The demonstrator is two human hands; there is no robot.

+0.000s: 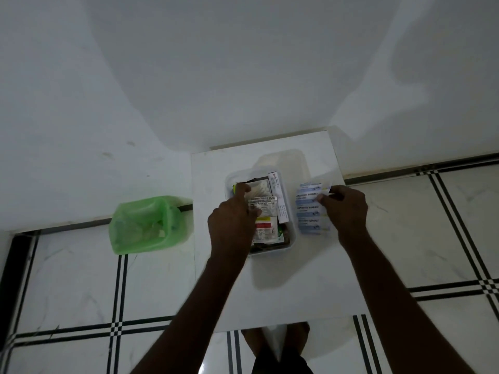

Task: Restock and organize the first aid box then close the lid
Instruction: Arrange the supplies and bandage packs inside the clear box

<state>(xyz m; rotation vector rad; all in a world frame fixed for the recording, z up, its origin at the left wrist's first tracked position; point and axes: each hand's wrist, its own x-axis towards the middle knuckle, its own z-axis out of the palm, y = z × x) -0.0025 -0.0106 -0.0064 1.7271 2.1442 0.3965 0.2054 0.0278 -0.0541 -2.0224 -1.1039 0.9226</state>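
A clear plastic first aid box (293, 240) stands open on a small white table (310, 287). Inside lie tablet strips (263, 207), a red and yellow sachet (265, 225) and a long white carton (279, 201). My left hand (232, 225) reaches into the box's left side, fingers on the packets. My right hand (344, 209) pinches a strip of blue and white antiseptic bandage packets (310, 209) just right of the box. The transparent lid (283, 163) lies behind the box.
A bin lined with a green bag (147, 225) stands on the floor left of the table. White walls rise behind. The tiled floor with black lines surrounds the table, and my feet (275, 344) show below its front edge.
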